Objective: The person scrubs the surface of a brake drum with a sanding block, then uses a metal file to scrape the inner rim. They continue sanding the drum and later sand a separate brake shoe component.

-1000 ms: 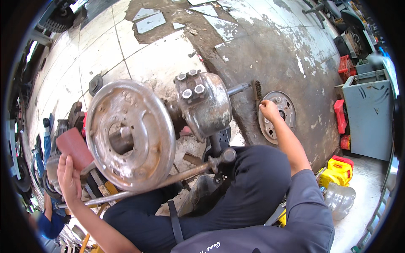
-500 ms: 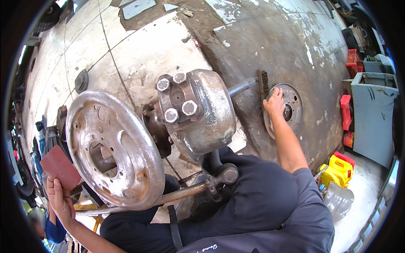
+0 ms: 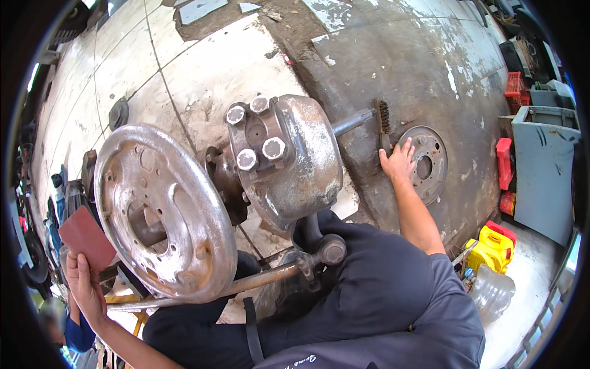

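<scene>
In my left hand (image 3: pixel 87 286) a sheet of reddish-brown sandpaper (image 3: pixel 88 238) is pinched between thumb and fingers, beside a large round backing plate (image 3: pixel 184 215) of worn metal. This plate is mounted on an assembly with a heavy metal housing (image 3: pixel 307 154) carrying several big bolt heads. Over on the right, my right hand (image 3: pixel 401 161) is open, fingers spread at the left edge of a second round plate (image 3: pixel 437 161) on the floor. A wire brush (image 3: pixel 383 120) lies just beyond its thumb; whether the thumb touches the handle, I cannot tell.
A rod (image 3: pixel 264 280) crosses above my legs, and a shaft (image 3: pixel 353 123) juts right from the housing. Yellow jug (image 3: pixel 488 249), clear plastic container (image 3: pixel 493 292) and grey cabinet (image 3: pixel 544 172) stand at right. Another person's blue sleeve (image 3: pixel 80 334) shows at lower left.
The floor plate has shifted slightly right and appears flatter; my right hand has slid toward its left edge and spread its fingers. My left hand still holds the sandpaper.
</scene>
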`<state>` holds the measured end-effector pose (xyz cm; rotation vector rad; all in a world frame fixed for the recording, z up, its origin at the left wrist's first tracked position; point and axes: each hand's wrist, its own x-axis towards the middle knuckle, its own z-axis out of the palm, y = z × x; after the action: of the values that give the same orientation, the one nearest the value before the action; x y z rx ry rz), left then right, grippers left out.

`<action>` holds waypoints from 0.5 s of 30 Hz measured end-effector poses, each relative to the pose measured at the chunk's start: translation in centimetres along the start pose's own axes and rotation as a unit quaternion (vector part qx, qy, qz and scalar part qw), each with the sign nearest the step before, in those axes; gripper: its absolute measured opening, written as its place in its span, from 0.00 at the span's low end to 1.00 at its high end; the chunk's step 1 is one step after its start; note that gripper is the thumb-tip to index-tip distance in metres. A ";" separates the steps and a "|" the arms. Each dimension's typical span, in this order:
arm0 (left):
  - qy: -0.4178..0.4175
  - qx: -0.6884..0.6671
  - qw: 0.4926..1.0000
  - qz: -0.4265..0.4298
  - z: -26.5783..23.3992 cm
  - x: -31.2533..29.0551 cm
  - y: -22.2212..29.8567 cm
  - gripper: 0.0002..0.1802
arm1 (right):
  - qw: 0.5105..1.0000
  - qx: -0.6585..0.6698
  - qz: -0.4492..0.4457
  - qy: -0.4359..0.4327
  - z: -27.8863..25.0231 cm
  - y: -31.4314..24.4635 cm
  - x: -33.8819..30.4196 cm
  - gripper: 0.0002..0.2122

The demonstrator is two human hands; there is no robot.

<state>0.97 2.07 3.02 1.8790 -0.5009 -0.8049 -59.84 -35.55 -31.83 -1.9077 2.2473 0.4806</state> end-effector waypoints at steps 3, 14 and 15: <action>0.024 -0.004 1.000 0.017 0.3 0.1 -0.4 0.13 | 1.000 -0.011 -0.010 -0.021 0.1 -1.3 0.2 0.31; 0.203 0.080 0.972 0.086 1.8 -0.6 1.4 0.29 | 0.929 0.356 -0.098 -0.023 -8.6 3.8 1.4 0.28; 0.201 0.051 0.974 0.090 1.4 -0.4 1.3 0.27 | 0.913 0.367 -0.178 0.024 -10.9 5.0 1.0 0.26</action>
<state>-0.28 0.89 3.95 1.9918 -0.4529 -0.2716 -63.93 -39.48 -21.20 -1.8186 1.6643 -0.4157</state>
